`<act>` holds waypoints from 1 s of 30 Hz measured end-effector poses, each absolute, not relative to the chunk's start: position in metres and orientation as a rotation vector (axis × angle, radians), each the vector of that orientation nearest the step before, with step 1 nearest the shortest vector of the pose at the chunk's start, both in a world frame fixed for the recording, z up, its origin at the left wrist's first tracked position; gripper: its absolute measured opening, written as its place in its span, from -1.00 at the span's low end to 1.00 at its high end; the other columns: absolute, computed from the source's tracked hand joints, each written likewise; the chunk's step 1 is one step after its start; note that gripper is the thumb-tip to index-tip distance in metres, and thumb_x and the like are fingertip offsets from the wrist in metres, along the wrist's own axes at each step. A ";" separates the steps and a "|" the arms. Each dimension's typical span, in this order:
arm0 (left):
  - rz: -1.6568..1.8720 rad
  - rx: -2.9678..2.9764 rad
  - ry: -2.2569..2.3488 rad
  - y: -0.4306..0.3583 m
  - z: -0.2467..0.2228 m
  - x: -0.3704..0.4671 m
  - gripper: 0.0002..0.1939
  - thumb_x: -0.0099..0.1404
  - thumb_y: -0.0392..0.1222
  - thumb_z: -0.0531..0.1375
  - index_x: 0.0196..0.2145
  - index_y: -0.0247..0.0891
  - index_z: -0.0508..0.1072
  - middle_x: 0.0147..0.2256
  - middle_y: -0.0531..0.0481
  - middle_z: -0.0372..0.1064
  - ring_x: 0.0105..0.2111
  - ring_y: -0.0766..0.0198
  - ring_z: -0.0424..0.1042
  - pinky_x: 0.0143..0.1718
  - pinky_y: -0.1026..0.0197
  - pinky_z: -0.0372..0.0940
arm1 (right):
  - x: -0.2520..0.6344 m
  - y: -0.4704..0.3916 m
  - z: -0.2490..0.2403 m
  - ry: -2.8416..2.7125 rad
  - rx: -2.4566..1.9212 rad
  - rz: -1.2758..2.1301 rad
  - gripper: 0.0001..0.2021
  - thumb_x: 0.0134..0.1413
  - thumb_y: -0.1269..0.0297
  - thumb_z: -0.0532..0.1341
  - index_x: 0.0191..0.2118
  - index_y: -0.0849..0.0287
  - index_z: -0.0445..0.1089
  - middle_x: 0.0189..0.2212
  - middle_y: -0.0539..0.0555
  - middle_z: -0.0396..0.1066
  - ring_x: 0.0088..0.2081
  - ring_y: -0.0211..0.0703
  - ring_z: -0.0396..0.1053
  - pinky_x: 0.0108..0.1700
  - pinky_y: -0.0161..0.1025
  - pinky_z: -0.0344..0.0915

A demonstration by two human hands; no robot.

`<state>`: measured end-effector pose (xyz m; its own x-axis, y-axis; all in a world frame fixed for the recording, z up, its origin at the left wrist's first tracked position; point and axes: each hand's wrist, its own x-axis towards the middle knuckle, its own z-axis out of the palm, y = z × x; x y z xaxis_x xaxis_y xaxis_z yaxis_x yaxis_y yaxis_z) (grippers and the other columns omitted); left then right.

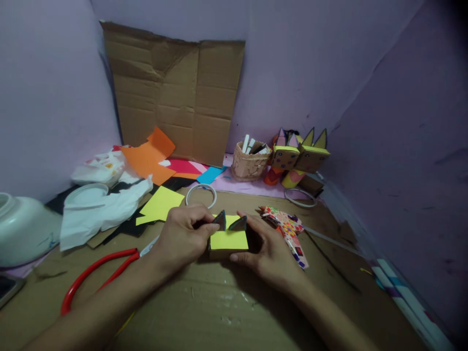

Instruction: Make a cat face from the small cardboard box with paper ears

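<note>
A small cardboard box (229,240) with a yellow paper top sits on the cardboard-covered table in front of me. Two dark-edged cardboard triangles stand up from its top: a left triangle (221,221) and a right triangle (239,224). My left hand (186,235) is closed, thumb and forefinger pinching the left triangle. Wrapped about the box's right side, my right hand (268,248) has its thumb at the front and its fingers behind, near the right triangle. The fingertips behind are partly hidden.
Red-handled scissors (98,273) lie left, partly under my left forearm. A floral hot glue gun (287,229) lies to the right. Behind are tape rings (201,196), yellow paper (161,204), a basket of markers (250,163) and two cardboard figures (310,158). A white jar (27,231) stands far left.
</note>
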<state>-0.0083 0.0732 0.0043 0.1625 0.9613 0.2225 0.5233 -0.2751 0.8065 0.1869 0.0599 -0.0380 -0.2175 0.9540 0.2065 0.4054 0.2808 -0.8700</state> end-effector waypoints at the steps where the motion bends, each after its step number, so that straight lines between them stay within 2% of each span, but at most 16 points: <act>1: 0.990 1.875 1.415 0.073 0.005 -0.008 -0.85 0.12 -0.22 0.16 -0.55 -0.24 0.47 -0.51 -0.01 0.45 -0.47 0.25 0.36 -0.41 0.19 0.23 | 0.187 0.060 -0.038 -1.768 -1.241 0.894 -0.27 -0.28 0.41 0.47 0.12 0.04 0.35 0.12 0.17 0.39 0.15 0.15 0.30 0.23 0.23 0.12; 8: 0.961 1.815 1.414 0.073 0.011 -0.012 -0.80 0.10 -0.10 0.22 -0.40 -0.28 0.54 -0.51 0.02 0.42 -0.52 0.29 0.31 -0.48 0.24 0.22 | 0.190 0.056 -0.039 -1.734 -1.263 0.960 -0.22 -0.20 0.34 0.43 0.23 0.04 0.23 0.18 0.20 0.33 0.22 0.19 0.23 0.26 0.26 0.08; 11: 1.062 1.730 1.346 0.076 0.008 -0.024 -0.71 0.19 0.02 0.19 -0.31 -0.26 0.53 -0.46 0.01 0.43 -0.47 0.27 0.35 -0.45 0.24 0.23 | 0.193 0.055 -0.041 -1.723 -1.270 0.982 -0.20 -0.18 0.27 0.42 0.26 0.04 0.20 0.20 0.22 0.30 0.22 0.21 0.23 0.25 0.27 0.09; 14: 1.119 1.572 1.334 0.078 0.004 -0.033 -0.64 0.26 0.09 0.12 -0.36 -0.27 0.51 -0.54 0.06 0.33 -0.55 0.33 0.26 -0.55 0.28 0.13 | 0.196 0.053 -0.041 -1.720 -1.242 0.965 -0.22 -0.17 0.18 0.42 0.24 0.06 0.22 0.23 0.25 0.25 0.23 0.24 0.20 0.24 0.30 0.07; 18: 1.129 1.508 1.324 0.079 0.003 -0.034 -0.64 0.26 0.07 0.10 -0.43 -0.27 0.46 -0.58 0.08 0.25 -0.58 0.35 0.21 -0.60 0.29 0.09 | 0.199 0.051 -0.040 -1.676 -1.212 0.988 -0.27 -0.12 0.09 0.41 0.21 0.04 0.24 0.23 0.27 0.24 0.18 0.23 0.27 0.18 0.28 0.19; 23: 1.129 1.596 1.310 0.077 0.004 -0.028 -0.71 0.24 -0.02 0.09 -0.47 -0.25 0.45 -0.61 0.10 0.25 -0.59 0.35 0.20 -0.57 0.28 0.11 | 0.200 0.049 -0.041 -1.499 -1.225 1.018 -0.47 -0.07 0.05 0.36 0.07 0.02 0.39 0.13 0.22 0.36 0.10 0.17 0.36 0.12 0.18 0.29; 27: 1.108 1.622 1.312 0.074 0.005 -0.025 -0.81 0.12 -0.11 0.19 -0.40 -0.27 0.50 -0.47 0.00 0.44 -0.46 0.27 0.36 -0.41 0.21 0.25 | 0.202 0.052 -0.037 -1.428 -1.293 0.886 -0.75 0.04 0.08 0.28 -0.17 0.03 0.53 -0.12 0.15 0.52 -0.04 0.10 0.44 0.05 0.12 0.31; 30: 1.032 1.678 1.341 0.072 0.006 -0.022 -0.80 0.07 -0.13 0.20 -0.38 -0.29 0.52 -0.42 -0.07 0.50 -0.42 0.21 0.39 -0.37 0.16 0.28 | 0.199 0.057 -0.030 -1.485 -1.266 0.809 -0.83 0.05 0.14 0.27 -0.27 0.03 0.56 -0.25 0.10 0.53 -0.15 0.03 0.44 -0.05 0.01 0.34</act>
